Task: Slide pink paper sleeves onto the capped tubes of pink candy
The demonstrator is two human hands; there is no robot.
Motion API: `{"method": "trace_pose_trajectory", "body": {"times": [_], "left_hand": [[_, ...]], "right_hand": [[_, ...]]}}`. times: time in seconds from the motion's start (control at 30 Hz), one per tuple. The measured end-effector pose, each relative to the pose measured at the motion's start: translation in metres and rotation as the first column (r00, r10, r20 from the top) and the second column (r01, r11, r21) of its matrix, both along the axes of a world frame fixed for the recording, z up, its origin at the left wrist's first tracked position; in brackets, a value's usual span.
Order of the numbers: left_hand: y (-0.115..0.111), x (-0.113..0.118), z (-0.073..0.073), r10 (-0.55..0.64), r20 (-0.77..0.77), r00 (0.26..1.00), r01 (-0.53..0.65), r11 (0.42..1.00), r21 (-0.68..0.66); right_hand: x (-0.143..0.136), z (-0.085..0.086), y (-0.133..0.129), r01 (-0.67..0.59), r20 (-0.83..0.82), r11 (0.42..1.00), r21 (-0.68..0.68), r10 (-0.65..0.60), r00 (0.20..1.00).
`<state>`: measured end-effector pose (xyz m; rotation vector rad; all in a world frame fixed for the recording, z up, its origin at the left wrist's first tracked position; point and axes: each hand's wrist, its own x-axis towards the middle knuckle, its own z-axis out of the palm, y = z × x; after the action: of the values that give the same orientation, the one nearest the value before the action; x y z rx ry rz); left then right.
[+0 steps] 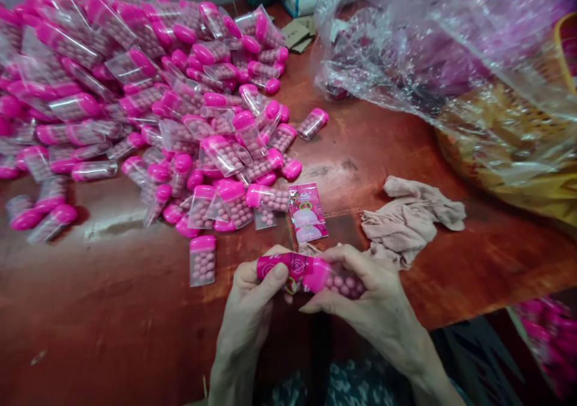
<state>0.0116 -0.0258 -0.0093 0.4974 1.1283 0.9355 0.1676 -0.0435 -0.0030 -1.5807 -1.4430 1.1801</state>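
Observation:
My left hand pinches a dark pink printed sleeve near the table's front edge. In my right hand is a clear container of pink balls, its bright pink cap against the sleeve's right end; whether the cap is inside the sleeve I cannot tell. Just beyond my hands lies a flat printed sleeve. One capped container rests alone left of my hands. A large heap of similar containers covers the back left of the table.
A crumpled beige cloth lies on the wooden table, right of centre. Clear plastic bags spill over a yellow basket at the right. Brown card pieces lie at the back. Pink items show below the table's right edge.

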Motion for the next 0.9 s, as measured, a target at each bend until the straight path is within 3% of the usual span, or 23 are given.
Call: {"method": "trace_pose_trajectory", "body": {"times": [0.17, 0.23, 0.43, 0.63, 0.9], "left_hand": [[0.0, 0.001, 0.001, -0.025, 0.013, 1.0, 0.025, 1.0, 0.009], [-0.001, 0.0, -0.002, -0.007, 0.021, 1.0, 0.007, 1.0, -0.009], [-0.001, -0.001, -0.002, 0.058, 0.044, 0.997, -0.059, 0.998, 0.009], [0.002, 0.008, 0.005, -0.016, 0.015, 1.0, 0.014, 0.997, 0.075], [0.003, 0.006, 0.001, -0.036, -0.077, 0.996, 0.048, 0.987, 0.156]], "right_hand": [[0.0, -0.004, -0.002, 0.035, -0.193, 0.992, -0.123, -0.058, 0.98], [0.0, -0.005, -0.002, 0.057, -0.176, 0.991, -0.123, -0.078, 0.981], [0.002, -0.004, -0.001, -0.033, -0.064, 0.998, -0.053, 0.03, 0.997], [0.005, -0.012, -0.001, -0.058, -0.279, 0.986, -0.158, 0.012, 0.96], [0.007, -0.01, 0.006, -0.113, -0.064, 0.993, 0.021, 0.115, 0.991]]}}
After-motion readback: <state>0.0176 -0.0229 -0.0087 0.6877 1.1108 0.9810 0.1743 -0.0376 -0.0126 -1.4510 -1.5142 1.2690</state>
